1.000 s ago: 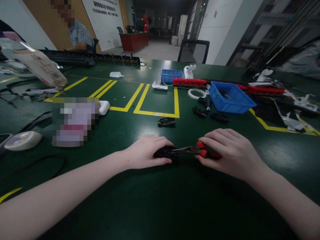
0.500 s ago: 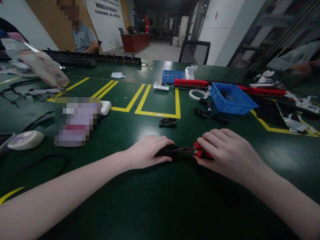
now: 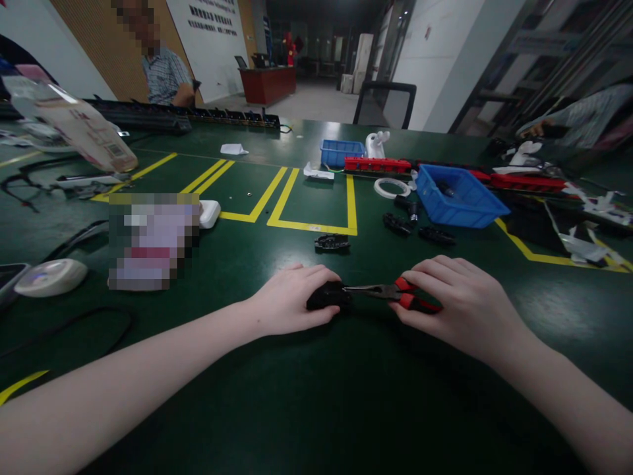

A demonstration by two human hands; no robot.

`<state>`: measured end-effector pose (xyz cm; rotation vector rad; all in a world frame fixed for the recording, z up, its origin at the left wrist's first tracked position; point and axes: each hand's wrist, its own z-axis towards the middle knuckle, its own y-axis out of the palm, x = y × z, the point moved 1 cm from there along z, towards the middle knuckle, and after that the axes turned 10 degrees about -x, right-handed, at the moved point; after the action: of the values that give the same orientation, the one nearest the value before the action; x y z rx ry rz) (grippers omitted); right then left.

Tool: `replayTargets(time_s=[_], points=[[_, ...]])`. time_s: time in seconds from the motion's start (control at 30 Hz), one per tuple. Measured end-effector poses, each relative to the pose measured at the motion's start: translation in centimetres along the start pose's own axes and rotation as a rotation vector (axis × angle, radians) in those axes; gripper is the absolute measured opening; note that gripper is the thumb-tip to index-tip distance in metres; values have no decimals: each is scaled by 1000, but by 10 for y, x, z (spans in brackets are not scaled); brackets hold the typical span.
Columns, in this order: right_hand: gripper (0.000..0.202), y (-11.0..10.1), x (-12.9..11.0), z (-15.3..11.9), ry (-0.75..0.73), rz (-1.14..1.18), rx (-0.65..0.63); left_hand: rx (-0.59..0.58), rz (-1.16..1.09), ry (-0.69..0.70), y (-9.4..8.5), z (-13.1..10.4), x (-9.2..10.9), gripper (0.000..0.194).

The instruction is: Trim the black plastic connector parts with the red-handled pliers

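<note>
My left hand (image 3: 297, 297) is closed around a small black plastic part (image 3: 326, 296), holding it low over the green table. My right hand (image 3: 452, 297) grips red-and-black-handled needle-nose pliers (image 3: 386, 290). The tips of the pliers point left and meet the right end of the black part; whether they pinch a piece of it is too small to tell. A similar black part (image 3: 331, 242) lies on the table just beyond my left hand. Further black parts (image 3: 436, 235) lie beyond my right hand.
A blue bin (image 3: 459, 198) stands at the right, with a white tape ring (image 3: 391, 187) beside it. Red strips (image 3: 378, 165) run behind it. On the left are a computer mouse (image 3: 51, 277), a bottle (image 3: 89, 125) and cables. A person (image 3: 168, 76) sits across the table.
The pliers' handles have spread wider, and my right hand has shifted slightly right. More of the black part shows in my left hand, which has hardly moved.
</note>
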<state>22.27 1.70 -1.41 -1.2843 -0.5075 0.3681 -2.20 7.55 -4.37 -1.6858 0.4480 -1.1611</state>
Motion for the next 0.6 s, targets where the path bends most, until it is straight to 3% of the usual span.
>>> replayTargets(time_s=[0.2,0.43,0.6], points=[[27,17,9,-1,99,45,-29,32,-1,-99,-1,1,-1,27],[28,29,9,3,132,93,-112,-6,-18,-45,-1,1,0,26],[29,23,4,2,177,170,-53,-11,-21,-3,-1,2,-1,27]])
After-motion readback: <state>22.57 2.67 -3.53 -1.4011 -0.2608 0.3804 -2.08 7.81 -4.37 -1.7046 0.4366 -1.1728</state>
